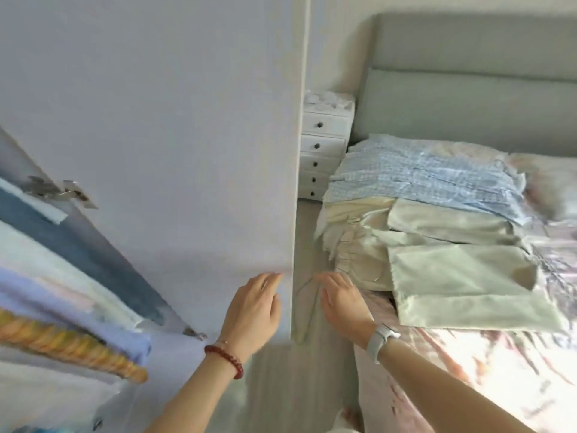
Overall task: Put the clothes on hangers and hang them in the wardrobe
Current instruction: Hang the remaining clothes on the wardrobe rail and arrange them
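Note:
The white wardrobe door [187,135] stands open, filling the left and middle of the view. My left hand [253,310] lies flat with straight fingers against the door near its free edge. My right hand [342,300] hovers just right of that edge, fingers relaxed, holding nothing. On the bed to the right lie folded clothes: a blue checked garment [427,179] at the back and pale cream-green garments [452,273] in front. Hung clothes [62,276] in blue, white and lilac show inside the wardrobe at far left. No hanger is visible in either hand.
The bed [468,370] with a pink patterned sheet fills the right side, its grey headboard [468,101] behind. A small white drawer unit [324,151] stands between door and bed. A narrow strip of floor [299,385] runs between wardrobe and bed.

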`<state>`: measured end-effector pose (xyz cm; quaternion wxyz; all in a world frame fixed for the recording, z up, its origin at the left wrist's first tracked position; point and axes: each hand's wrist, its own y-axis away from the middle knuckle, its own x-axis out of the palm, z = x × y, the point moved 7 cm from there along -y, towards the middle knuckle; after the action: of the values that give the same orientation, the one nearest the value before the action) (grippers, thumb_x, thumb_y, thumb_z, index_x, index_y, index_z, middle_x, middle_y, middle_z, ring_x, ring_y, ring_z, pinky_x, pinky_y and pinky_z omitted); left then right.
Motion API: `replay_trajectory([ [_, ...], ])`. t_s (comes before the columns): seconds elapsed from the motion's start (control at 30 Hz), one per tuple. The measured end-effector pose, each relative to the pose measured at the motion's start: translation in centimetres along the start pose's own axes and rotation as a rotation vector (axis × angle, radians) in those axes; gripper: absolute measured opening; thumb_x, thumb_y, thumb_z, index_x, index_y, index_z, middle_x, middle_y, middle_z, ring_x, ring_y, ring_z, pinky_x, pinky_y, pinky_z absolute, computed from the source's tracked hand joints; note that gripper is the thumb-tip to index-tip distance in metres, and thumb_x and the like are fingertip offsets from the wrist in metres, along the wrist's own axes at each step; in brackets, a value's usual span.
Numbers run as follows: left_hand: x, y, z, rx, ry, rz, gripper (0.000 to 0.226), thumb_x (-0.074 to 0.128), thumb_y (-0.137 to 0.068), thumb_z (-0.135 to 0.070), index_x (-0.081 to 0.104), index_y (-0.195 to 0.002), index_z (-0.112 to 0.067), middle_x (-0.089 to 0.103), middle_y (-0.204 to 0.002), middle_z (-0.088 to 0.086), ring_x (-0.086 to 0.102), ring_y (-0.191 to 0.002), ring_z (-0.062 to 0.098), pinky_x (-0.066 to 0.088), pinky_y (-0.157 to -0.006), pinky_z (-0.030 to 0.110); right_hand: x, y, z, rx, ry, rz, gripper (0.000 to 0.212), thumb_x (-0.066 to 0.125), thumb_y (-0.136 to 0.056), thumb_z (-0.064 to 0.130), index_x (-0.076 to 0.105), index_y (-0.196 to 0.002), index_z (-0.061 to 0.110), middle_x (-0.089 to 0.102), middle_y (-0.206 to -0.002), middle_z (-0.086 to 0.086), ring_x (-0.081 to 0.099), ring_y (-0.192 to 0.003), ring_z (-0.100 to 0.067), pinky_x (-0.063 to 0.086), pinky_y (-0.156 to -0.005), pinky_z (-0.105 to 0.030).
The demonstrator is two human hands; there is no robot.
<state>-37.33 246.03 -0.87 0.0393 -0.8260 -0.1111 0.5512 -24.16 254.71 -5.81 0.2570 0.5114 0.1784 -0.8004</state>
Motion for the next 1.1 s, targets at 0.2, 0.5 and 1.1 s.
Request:
replay_trajectory([
  [0.2,11.8,-10.7,-13.6,0.199,0.136,0.188,0.036,0.043,-0.093,-0.012,0.05,-0.128,-0.009,0.047,-0.133,0.004,0.046,-0.12,0.019,0.026,-0.101,0.015,-5.8,3.2,-18.0,0.332,-0.103,-0.125,0.038,0.041,-0.092,0.014,0.048,-0.13,0.013,0.048,-0.133,-0.005,0.04,-0.124,-0.024,0.033,-0.102,-0.035],
  [0.5,27.4,-19.1,-27.9,0.439,0.042,0.503,0.04,0.04,-0.094,-0.019,0.042,-0.134,-0.018,0.038,-0.139,-0.004,0.037,-0.126,0.013,0.033,-0.104,0.03,-10.7,12.0,-38.9,0.89,-0.183,-0.308,0.037,0.04,-0.092,0.008,0.048,-0.127,0.004,0.051,-0.129,-0.013,0.042,-0.122,-0.029,0.03,-0.102,-0.031],
  [1.1,50.7,-31.6,-34.1,0.613,-0.282,0.903,0.066,0.037,-0.093,-0.044,0.001,-0.147,-0.032,-0.014,-0.155,-0.003,-0.013,-0.142,0.025,0.004,-0.111,0.054,-7.7,11.7,-63.2,1.707,-0.604,-0.325,0.027,0.041,-0.091,0.021,0.043,-0.109,0.001,0.054,-0.115,-0.022,0.051,-0.102,-0.032,0.037,-0.08,-0.036],
])
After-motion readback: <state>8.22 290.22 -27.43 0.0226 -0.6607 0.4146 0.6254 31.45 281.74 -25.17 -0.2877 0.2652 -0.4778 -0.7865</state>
